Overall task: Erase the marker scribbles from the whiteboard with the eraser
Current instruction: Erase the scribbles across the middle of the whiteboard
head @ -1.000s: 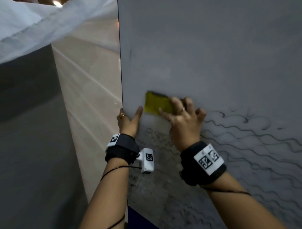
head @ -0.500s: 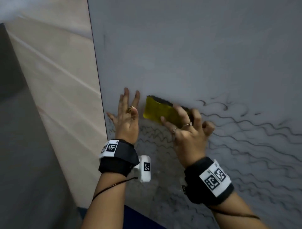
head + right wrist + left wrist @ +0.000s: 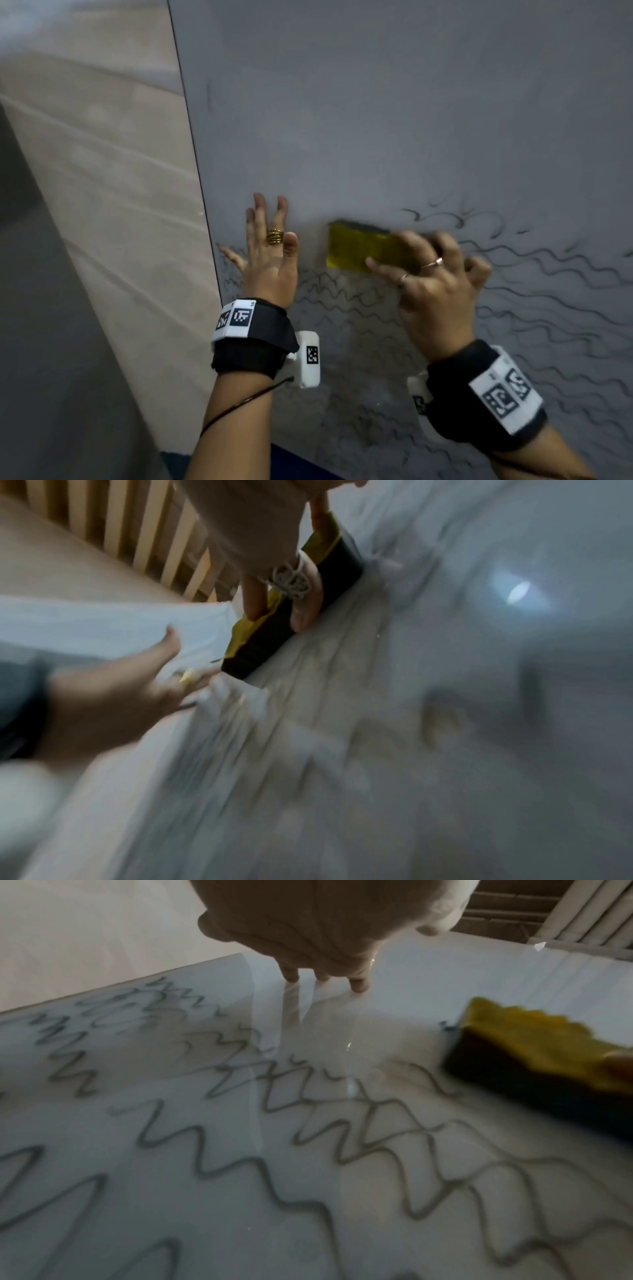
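Head view: my right hand (image 3: 435, 284) grips the eraser (image 3: 363, 248) against the whiteboard (image 3: 376, 102), mid-height near its left edge, atop the scribbles (image 3: 548, 274); my left hand (image 3: 270, 253) lies flat, fingers straight, bracing.

Left wrist: squiggles crowd the lower board; I'd press evenly, overlapping strokes downward.

Right wrist: blurred; fingers clasp the eraser.

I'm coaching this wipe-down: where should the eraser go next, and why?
Probably sweep the yellow eraser downward. The right hand holds it at the upper edge of the wavy marker scribbles, the whiteboard above is mostly clean, and the left hand lies flat beside it.
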Tool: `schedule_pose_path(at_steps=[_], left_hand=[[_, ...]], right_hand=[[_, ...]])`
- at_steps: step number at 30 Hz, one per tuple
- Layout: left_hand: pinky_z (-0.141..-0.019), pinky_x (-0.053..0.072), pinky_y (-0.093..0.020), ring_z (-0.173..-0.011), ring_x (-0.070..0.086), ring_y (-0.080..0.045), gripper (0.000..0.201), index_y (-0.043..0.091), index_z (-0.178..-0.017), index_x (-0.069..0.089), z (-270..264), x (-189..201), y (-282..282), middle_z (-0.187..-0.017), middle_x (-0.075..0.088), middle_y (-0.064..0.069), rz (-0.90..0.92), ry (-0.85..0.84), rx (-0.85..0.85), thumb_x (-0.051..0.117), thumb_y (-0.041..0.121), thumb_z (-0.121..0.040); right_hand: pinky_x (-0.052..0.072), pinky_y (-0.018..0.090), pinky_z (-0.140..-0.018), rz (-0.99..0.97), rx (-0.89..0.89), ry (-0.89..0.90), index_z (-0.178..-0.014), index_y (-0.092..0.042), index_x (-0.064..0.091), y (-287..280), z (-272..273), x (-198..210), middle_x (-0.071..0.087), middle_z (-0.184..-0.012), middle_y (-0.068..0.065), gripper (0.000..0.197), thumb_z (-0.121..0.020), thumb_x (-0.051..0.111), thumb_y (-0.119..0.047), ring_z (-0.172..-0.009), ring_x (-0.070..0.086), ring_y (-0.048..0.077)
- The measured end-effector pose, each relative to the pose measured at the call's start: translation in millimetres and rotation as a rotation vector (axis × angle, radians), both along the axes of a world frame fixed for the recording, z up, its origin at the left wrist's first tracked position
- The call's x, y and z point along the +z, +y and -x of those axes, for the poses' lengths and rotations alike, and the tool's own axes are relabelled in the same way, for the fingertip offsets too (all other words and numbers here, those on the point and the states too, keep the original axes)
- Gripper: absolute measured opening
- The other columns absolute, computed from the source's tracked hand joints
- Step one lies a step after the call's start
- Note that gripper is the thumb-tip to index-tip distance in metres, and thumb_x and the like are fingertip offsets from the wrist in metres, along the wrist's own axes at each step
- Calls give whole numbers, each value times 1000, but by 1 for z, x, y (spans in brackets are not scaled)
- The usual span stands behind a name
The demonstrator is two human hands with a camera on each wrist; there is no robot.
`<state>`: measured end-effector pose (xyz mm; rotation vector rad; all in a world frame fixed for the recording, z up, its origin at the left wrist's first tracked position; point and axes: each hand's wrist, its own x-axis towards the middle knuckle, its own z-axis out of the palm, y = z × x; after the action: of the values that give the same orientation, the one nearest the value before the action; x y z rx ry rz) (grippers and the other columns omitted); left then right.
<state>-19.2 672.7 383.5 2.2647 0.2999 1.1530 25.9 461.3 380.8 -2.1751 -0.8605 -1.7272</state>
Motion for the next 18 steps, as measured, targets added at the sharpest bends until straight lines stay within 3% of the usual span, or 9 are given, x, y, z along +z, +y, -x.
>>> schedule_pose_path(at_steps=[3, 5, 8, 12, 18], left_hand=[[-104, -20, -64, -142, -13, -2, 90, 53, -138, 1, 3, 2, -2, -155, -14, 19, 22, 3, -9, -22, 86, -58], [-104, -18, -65, -143, -14, -5, 93, 53, -137, 1, 7, 6, -5, -156, -14, 17, 44, 10, -4, -23, 87, -54], [-104, -18, -65, -143, -18, -9, 98, 52, -140, 9, 15, 17, -18, -157, -12, 13, 8, -16, -4, -24, 86, -54], [-106, -21, -57, -143, -16, -8, 98, 44, -144, 12, 19, 28, -57, -158, -8, 11, -168, -34, -164, -25, 80, -61], [-101, -18, -69, -142, -16, -4, 90, 40, -146, 3, 5, 11, -73, -157, -11, 15, -285, 25, -207, -25, 76, -69]], right_hand=[[20, 36, -76, -170, 0, -55, -97, -43, 71, -14, -4, 40, 61, -123, -6, 49, -69, 55, -6, -109, 40, 25], [20, 36, -76, -188, 3, -78, -97, -42, 72, -11, -7, 46, 60, -123, -7, 48, -71, 58, -5, -109, 39, 25], [22, 37, -77, -49, -12, -48, -104, -43, 70, -6, -9, 20, 58, -128, -5, 50, -69, 54, -10, -112, 39, 27], [22, 39, -78, 85, -33, -6, -105, -47, 68, -31, -5, 5, 57, -130, -5, 54, -68, 54, -11, -114, 41, 26], [23, 39, -79, -191, -40, -116, -101, -48, 67, -70, -9, 56, 58, -125, -6, 52, -74, 62, -4, -111, 42, 26]])
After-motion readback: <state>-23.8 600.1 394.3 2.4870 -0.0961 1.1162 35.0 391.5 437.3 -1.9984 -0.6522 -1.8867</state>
